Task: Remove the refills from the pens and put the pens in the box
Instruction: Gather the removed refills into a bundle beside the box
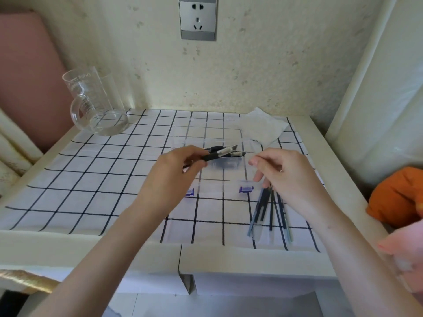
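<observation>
The left grip (174,170) pinches a black pen (212,157) over the clear box (219,178), and its fingers hide the pen's rear end. More pens (239,153) lie in the box, hard to count through the glare. The right grip (283,177) hovers at the box's right edge, thumb and forefinger nearly meeting; whether they pinch anything cannot be told. Refills (272,213) lie just right of the box's near corner, their tops hidden under that grip. A tissue (261,126) lies behind the box, and a mug (96,104) stands well left of it on the desk (68,248).
</observation>
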`<state>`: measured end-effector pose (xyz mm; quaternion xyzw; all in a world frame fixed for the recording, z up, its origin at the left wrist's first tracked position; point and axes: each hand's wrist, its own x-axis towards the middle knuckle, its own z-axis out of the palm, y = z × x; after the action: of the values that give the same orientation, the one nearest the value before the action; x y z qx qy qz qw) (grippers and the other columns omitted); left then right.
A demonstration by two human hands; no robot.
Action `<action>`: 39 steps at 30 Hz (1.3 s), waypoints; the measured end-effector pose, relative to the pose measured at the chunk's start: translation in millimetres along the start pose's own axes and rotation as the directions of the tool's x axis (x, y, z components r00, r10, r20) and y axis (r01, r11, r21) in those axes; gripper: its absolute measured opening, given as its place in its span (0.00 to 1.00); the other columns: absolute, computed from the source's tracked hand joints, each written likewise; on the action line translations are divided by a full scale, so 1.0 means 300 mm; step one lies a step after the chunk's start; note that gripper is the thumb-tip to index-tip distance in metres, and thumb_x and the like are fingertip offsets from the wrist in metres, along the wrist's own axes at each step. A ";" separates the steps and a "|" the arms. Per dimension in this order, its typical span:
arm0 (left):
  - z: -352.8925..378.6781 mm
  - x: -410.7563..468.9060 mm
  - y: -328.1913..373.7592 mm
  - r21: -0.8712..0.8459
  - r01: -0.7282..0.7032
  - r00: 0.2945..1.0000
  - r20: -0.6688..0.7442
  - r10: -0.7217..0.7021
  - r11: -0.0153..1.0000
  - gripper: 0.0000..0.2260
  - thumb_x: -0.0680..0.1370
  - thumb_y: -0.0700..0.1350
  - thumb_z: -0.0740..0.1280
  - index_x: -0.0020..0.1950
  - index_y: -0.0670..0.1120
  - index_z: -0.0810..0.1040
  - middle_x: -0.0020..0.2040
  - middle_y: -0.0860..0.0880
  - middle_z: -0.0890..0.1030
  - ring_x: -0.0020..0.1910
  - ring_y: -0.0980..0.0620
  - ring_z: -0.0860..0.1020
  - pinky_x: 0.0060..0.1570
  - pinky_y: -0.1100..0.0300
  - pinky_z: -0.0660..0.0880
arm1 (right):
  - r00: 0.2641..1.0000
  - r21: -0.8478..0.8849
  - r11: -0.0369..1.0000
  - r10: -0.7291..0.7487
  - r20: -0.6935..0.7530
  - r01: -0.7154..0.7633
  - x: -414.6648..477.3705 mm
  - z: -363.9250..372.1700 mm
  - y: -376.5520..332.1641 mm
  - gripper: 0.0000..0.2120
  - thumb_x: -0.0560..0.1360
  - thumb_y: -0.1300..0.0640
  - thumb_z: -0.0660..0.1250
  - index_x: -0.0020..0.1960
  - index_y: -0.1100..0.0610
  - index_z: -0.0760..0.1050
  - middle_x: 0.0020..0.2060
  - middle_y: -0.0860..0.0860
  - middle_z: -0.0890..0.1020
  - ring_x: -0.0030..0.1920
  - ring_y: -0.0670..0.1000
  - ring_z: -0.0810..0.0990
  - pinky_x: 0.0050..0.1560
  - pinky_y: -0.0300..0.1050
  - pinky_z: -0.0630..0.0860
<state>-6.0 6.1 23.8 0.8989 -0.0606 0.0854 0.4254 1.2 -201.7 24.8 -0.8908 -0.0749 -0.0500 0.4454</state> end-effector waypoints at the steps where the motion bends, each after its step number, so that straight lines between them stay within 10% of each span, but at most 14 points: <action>1: -0.003 0.036 0.006 0.012 -0.007 1.000 0.004 0.007 1.000 0.08 0.77 0.42 0.65 0.52 0.51 0.80 0.44 0.57 0.80 0.39 0.70 0.74 0.37 0.81 0.66 | 1.000 -0.002 1.000 0.004 -0.003 -0.004 -0.001 -0.004 0.001 0.08 0.77 0.53 0.63 0.44 0.51 0.80 0.31 0.47 0.82 0.29 0.42 0.78 0.35 0.39 0.71; 7: 0.049 0.247 -0.026 0.145 0.004 0.996 0.086 -0.017 0.989 0.09 0.75 0.39 0.66 0.53 0.48 0.80 0.49 0.50 0.82 0.49 0.54 0.78 0.48 0.67 0.71 | 1.000 -0.023 1.000 0.017 -0.013 -0.017 -0.004 -0.029 0.006 0.08 0.77 0.52 0.63 0.45 0.51 0.80 0.32 0.47 0.82 0.33 0.45 0.80 0.39 0.44 0.76; 26: 0.257 -0.131 0.159 0.148 -0.154 0.988 -0.011 0.157 0.977 0.09 0.77 0.53 0.62 0.51 0.51 0.78 0.47 0.56 0.80 0.47 0.57 0.77 0.45 0.60 0.75 | 0.989 -0.111 0.983 0.150 0.008 -0.148 0.016 -0.113 0.061 0.08 0.76 0.53 0.64 0.45 0.55 0.81 0.39 0.47 0.83 0.44 0.49 0.81 0.50 0.47 0.75; 33: 0.425 -0.190 0.178 0.328 0.024 0.999 0.021 -0.033 0.944 0.30 0.69 0.66 0.53 0.54 0.45 0.76 0.48 0.48 0.79 0.48 0.47 0.77 0.44 0.55 0.76 | 0.923 -0.369 0.894 0.338 0.185 -0.253 -0.011 -0.126 0.189 0.22 0.73 0.48 0.69 0.64 0.54 0.72 0.61 0.52 0.74 0.60 0.51 0.74 0.59 0.46 0.70; 39: 0.479 -0.144 0.228 0.510 0.166 0.969 0.072 -0.234 0.844 0.30 0.73 0.65 0.61 0.62 0.42 0.67 0.59 0.45 0.69 0.59 0.45 0.67 0.58 0.54 0.68 | 0.915 -0.372 0.893 0.346 0.210 -0.252 -0.031 -0.168 0.230 0.25 0.70 0.53 0.73 0.65 0.54 0.71 0.60 0.53 0.72 0.58 0.50 0.73 0.57 0.45 0.70</action>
<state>-45.9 -146.7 -23.1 0.9832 0.0299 -0.0063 0.1799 3.0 -283.8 -0.8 -0.9528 0.0139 0.1298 0.2740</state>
